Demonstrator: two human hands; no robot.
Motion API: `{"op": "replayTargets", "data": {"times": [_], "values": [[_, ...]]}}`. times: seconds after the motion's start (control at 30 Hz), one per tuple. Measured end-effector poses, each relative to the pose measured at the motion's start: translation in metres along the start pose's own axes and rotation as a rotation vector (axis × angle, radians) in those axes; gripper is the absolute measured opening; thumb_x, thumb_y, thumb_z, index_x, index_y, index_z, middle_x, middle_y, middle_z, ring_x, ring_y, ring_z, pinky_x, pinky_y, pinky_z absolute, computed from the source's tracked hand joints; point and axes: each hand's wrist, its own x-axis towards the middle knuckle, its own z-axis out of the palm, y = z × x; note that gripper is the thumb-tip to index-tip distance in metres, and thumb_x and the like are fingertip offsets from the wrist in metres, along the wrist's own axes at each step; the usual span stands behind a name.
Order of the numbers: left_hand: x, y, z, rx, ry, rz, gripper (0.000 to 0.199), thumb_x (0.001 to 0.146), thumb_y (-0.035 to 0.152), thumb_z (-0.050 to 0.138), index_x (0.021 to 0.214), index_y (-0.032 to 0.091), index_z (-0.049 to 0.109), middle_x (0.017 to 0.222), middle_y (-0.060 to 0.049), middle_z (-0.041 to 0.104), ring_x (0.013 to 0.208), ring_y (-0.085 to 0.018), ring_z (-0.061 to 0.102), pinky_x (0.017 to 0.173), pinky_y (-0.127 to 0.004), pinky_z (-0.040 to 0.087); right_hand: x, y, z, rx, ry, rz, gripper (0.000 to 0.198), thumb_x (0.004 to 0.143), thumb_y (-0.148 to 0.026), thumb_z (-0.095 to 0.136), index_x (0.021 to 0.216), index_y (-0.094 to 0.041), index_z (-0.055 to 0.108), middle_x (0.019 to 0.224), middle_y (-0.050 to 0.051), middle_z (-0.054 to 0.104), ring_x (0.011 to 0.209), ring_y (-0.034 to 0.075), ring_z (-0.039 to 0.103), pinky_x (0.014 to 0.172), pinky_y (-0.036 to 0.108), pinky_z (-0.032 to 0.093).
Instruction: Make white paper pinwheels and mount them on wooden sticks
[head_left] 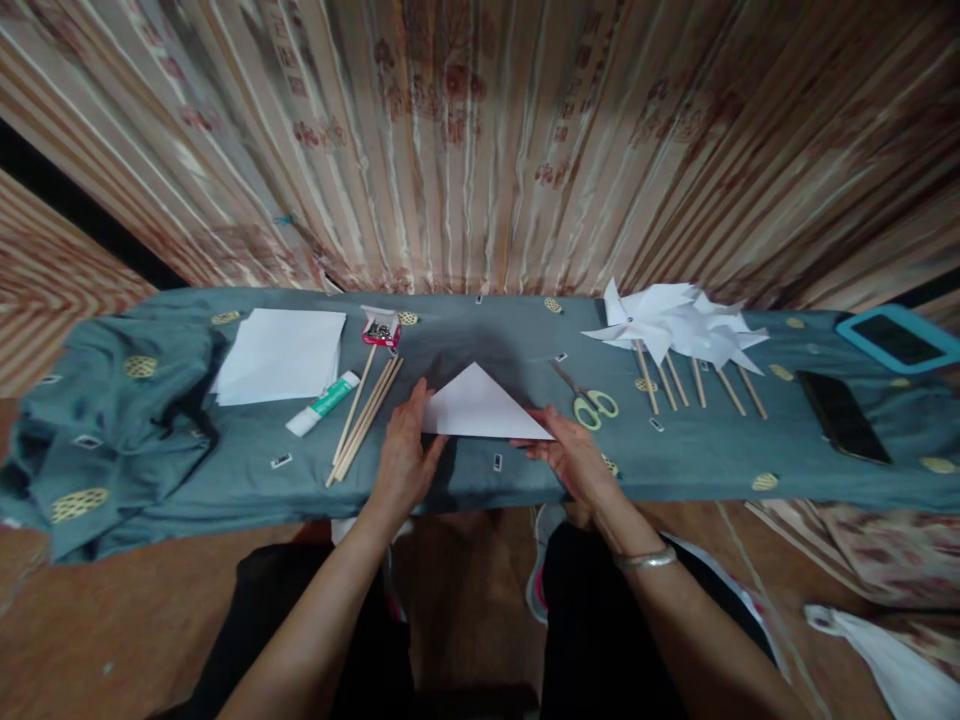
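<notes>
A white sheet of paper (484, 405), folded into a triangle with its point facing away from me, is held just over the cloth. My left hand (409, 440) grips its left corner, thumb below and fingers at the edge. At the right corner my right hand (568, 447) has its fingers closed on the paper, partly hidden by it. Green-handled scissors (589, 402) lie to the right of the paper, close to my right hand. Several wooden sticks (367, 420) rest left of my left hand, beside a green and white glue stick (322, 403).
A stack of white paper (281, 352) lies at the left, near a small red box of metal pins (382, 327). Several paper pinwheels (679, 322) on sticks sit at the right, before a black phone (844, 415) and a blue-framed tablet (900, 338). Bunched cloth (127, 420) covers the left end.
</notes>
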Motion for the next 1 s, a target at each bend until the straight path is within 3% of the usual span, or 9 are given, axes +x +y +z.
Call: {"op": "replayTargets", "data": {"times": [0.13,0.27,0.37,0.47,0.57,0.7,0.87,0.93,1.0], "values": [[0.002,0.012,-0.001,-0.108,0.001,-0.037,0.083,0.079,0.020,0.066,0.149,0.022,0.022,0.129,-0.012,0.058,0.119,-0.028,0.052,0.103,-0.048,0.041,-0.002,-0.008,0.004,0.093,0.048,0.032,0.041,0.057,-0.046,0.085,0.088,-0.022,0.075,0.079,0.000,0.072,0.061,0.010,0.063,0.051,0.018,0.052],[0.004,0.023,0.000,-0.227,-0.003,-0.095,0.084,0.073,0.020,0.072,0.146,0.021,0.030,0.123,-0.010,0.061,0.115,-0.025,0.053,0.101,-0.044,0.042,-0.001,-0.006,0.003,0.064,0.038,0.006,0.044,0.060,-0.041,0.083,0.100,-0.026,0.074,0.085,-0.002,0.073,0.064,0.009,0.061,0.052,0.018,0.052],[0.006,0.028,-0.002,-0.333,0.003,-0.213,0.068,0.075,0.020,0.069,0.138,0.021,0.045,0.111,-0.006,0.065,0.102,-0.021,0.060,0.093,-0.038,0.048,0.000,-0.002,0.000,-0.016,0.038,-0.023,0.044,0.060,-0.046,0.082,0.097,-0.024,0.076,0.090,0.001,0.074,0.069,0.012,0.062,0.054,0.021,0.052],[0.010,0.030,-0.005,-0.424,0.028,-0.274,0.039,0.077,0.020,0.065,0.116,0.021,0.065,0.096,-0.003,0.068,0.088,-0.017,0.063,0.083,-0.032,0.051,-0.002,-0.004,-0.005,-0.132,0.016,-0.066,0.043,0.061,-0.049,0.080,0.094,-0.022,0.077,0.092,0.002,0.074,0.071,0.013,0.062,0.061,0.025,0.053],[0.015,0.031,-0.012,-0.460,0.076,-0.207,0.014,0.079,0.022,0.063,0.088,0.020,0.074,0.088,-0.003,0.067,0.084,-0.017,0.063,0.082,-0.031,0.051,-0.008,-0.012,-0.009,-0.247,-0.056,-0.108,0.040,0.067,-0.050,0.076,0.095,-0.021,0.077,0.094,0.004,0.075,0.072,0.014,0.062,0.071,0.028,0.051],[0.020,0.030,-0.021,-0.409,0.150,-0.091,0.016,0.079,0.016,0.061,0.075,0.023,0.075,0.088,-0.002,0.066,0.088,-0.016,0.062,0.085,-0.031,0.049,-0.018,-0.028,-0.011,-0.122,-0.078,-0.079,0.040,0.077,-0.052,0.065,0.097,-0.020,0.077,0.093,0.006,0.074,0.081,0.018,0.064,0.073,0.028,0.049],[0.016,0.018,-0.021,-0.165,0.117,0.041,0.021,0.080,0.010,0.057,0.083,0.023,0.073,0.100,-0.005,0.069,0.101,-0.021,0.059,0.093,-0.040,0.047,-0.022,-0.030,-0.014,-0.099,-0.027,-0.021,0.032,0.073,-0.033,0.064,0.100,-0.020,0.076,0.059,-0.001,0.065,0.060,0.013,0.056,0.059,0.025,0.043],[0.010,0.016,-0.018,-0.008,0.045,0.103,0.030,0.076,0.004,0.055,0.092,0.022,0.072,0.110,-0.007,0.069,0.110,-0.025,0.057,0.100,-0.050,0.042,-0.021,-0.022,-0.017,-0.149,-0.013,-0.004,0.037,0.070,-0.026,0.063,0.104,-0.020,0.075,0.064,-0.001,0.068,0.059,0.013,0.054,0.058,0.025,0.042],[0.002,0.017,-0.016,0.123,-0.051,0.176,0.042,0.071,-0.001,0.053,0.104,0.022,0.069,0.118,-0.008,0.068,0.117,-0.029,0.053,0.105,-0.060,0.032,-0.020,-0.012,-0.019,-0.188,-0.013,-0.011,0.040,0.069,-0.024,0.060,0.107,-0.022,0.074,0.084,0.001,0.075,0.070,0.015,0.060,0.066,0.026,0.045]]}}
